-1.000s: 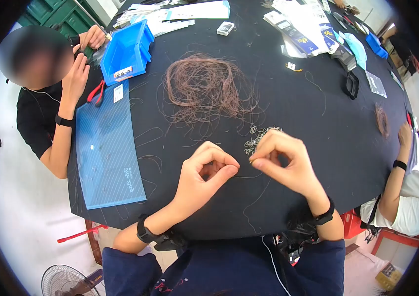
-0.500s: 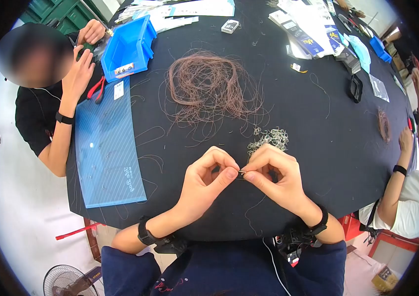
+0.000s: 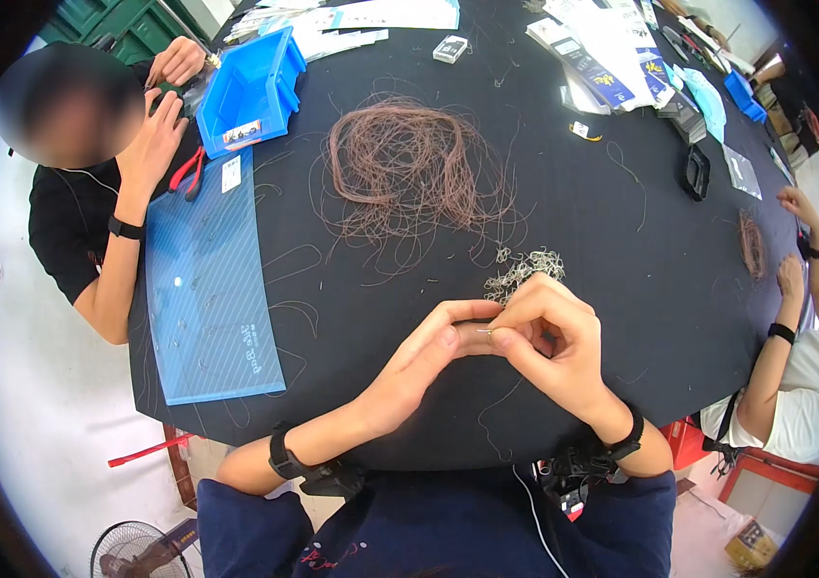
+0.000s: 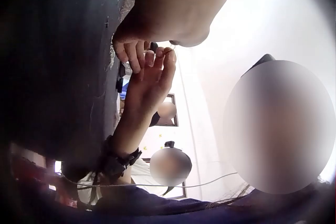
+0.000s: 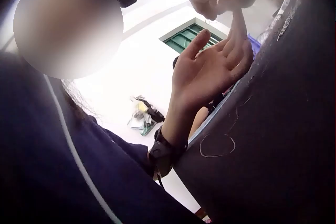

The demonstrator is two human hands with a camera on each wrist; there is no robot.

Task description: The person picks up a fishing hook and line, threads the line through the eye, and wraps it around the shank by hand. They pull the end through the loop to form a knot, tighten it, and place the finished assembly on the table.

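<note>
In the head view the right hand (image 3: pixel 564 352) pinches a tiny light metal piece, apparently a fish hook (image 3: pixel 485 331), between thumb and index finger. The left hand (image 3: pixel 409 371) lies just beside it with extended fingers reaching behind the piece. Seen from the right wrist, the left hand (image 5: pixel 210 71) has its palm turned up and its fingers spread slightly, near the right fingertips. A short thin strand shows by the right hand (image 4: pixel 149 85) in the left wrist view. Right behind the hands lies a pile of small hooks (image 3: pixel 530 268).
A brown line bundle (image 3: pixel 395 159) lies farther back. On the left are a blue sheet (image 3: pixel 212 318), a blue bin (image 3: pixel 275 106), red pliers (image 3: pixel 188 173) and a seated person. Packets (image 3: pixel 593 72) lie back right. A loose thin line (image 3: pixel 483 414) is near the front edge.
The hands came together from apart. Since then the left hand has let go of its pinch and straightened its fingers, while the right has kept its pinch and shifted slightly right.
</note>
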